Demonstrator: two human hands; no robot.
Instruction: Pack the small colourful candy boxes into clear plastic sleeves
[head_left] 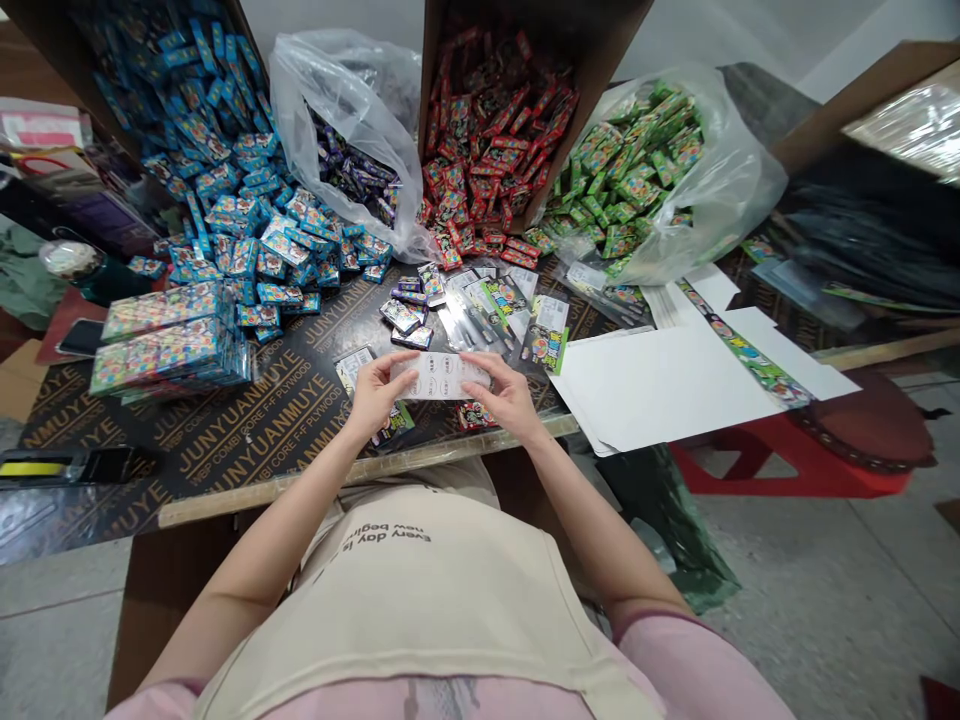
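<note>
Between my two hands is a white sheet of round stickers (441,378), held level above the table's front edge. My left hand (379,395) pinches its left end, thumb on top. At the other end, my right hand (504,395) grips it the same way. Beneath the sheet, a small red box (475,415) and a dark printed packet (391,425) show in part. Several small purple boxes (405,312) lie just beyond my hands, beside clear plastic sleeves with printed cards (487,310).
Blue boxes (247,250) heap up at left, behind stacked wrapped packs (165,345). A bag of purple boxes (352,170), a carton of red boxes (487,150) and a bag of green boxes (630,170) line the back. White card sheets (645,385) overhang the front edge at right.
</note>
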